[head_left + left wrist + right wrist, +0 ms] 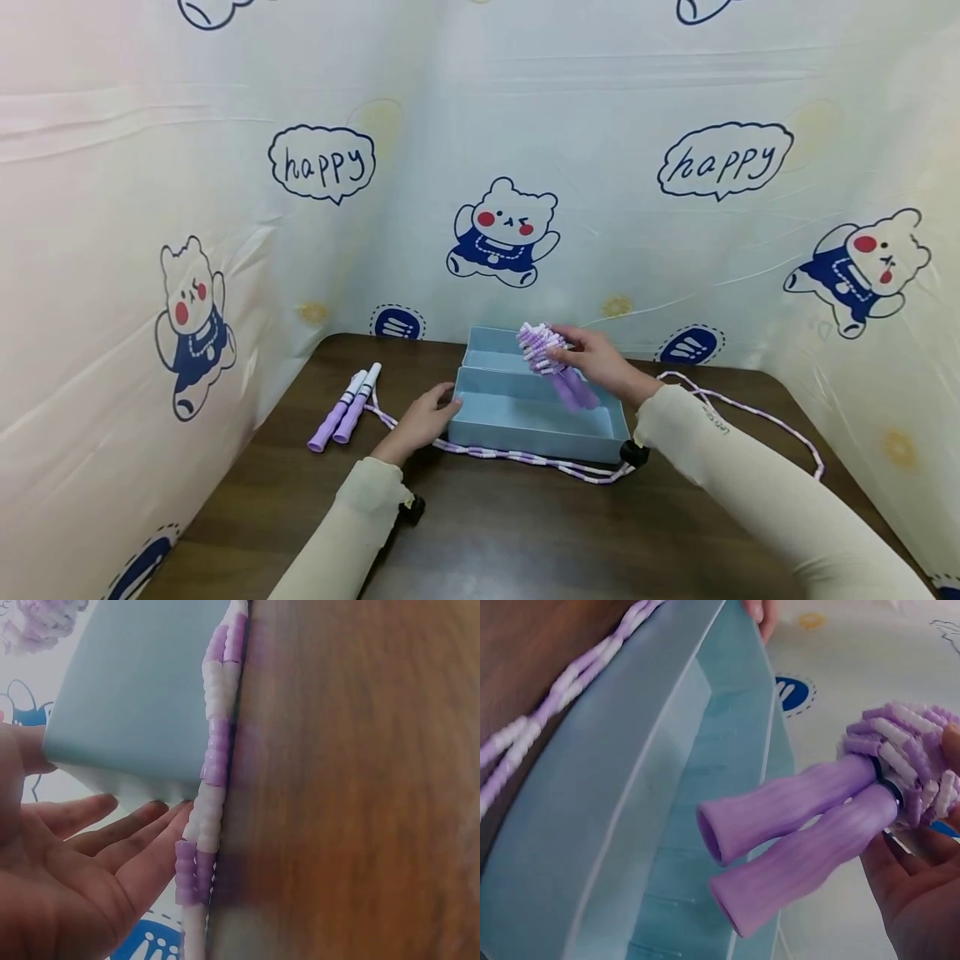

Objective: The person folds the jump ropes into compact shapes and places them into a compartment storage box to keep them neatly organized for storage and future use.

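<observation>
My right hand [596, 358] pinches a bundled purple-and-white beaded jump rope [540, 346] above the light blue box [525, 442]. Its two purple handles [802, 847] hang side by side from the bundle, hollow ends toward the box. At the box's left end is my left hand [423, 421], the thumb over the rim and the other fingers against the outside of the end wall [120, 784]. The box stands with its top open; a raised blue panel [487, 337] shows along its back. Inside, the visible floor [682, 847] is bare.
Another jump rope's two purple-and-white handles [345, 412] lie on the dark wooden table [480, 533] at the left. Its beaded cord [517, 456] runs along the box's front edge, and a beaded loop [780, 425] curves at the right. Behind hangs a printed cloth [600, 233].
</observation>
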Demonstrator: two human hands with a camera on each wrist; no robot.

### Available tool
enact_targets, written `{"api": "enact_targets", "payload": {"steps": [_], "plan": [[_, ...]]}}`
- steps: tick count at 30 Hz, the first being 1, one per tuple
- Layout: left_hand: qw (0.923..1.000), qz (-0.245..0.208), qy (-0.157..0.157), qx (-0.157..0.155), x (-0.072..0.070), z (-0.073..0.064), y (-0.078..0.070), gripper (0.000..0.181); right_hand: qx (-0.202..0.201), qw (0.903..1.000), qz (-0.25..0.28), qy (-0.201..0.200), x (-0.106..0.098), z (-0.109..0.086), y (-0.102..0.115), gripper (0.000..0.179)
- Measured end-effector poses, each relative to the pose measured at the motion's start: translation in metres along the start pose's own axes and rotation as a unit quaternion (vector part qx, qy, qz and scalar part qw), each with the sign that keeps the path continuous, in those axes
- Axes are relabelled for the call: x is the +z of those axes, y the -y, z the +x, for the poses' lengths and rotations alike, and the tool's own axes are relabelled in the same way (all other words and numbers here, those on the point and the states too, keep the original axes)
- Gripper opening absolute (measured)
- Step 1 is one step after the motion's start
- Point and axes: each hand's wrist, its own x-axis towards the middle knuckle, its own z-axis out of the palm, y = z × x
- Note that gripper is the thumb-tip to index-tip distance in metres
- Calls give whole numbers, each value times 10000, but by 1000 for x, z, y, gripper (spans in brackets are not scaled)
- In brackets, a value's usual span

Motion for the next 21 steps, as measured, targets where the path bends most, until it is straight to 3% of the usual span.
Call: {"api": "enact_targets", "payload": {"steps": [13,17,21], "plan": [[9996,190,210,-33,-2,1,2,56,344,9928,-939,667,-15,29,11,54],[9994,257,217,-36,-1,1,3,57,577,9891,-1018,899,-17,39,14,53],[9994,273,213,-49,0,1,3,56,687,9886,-1004,884,-21,49,14,55]]}}
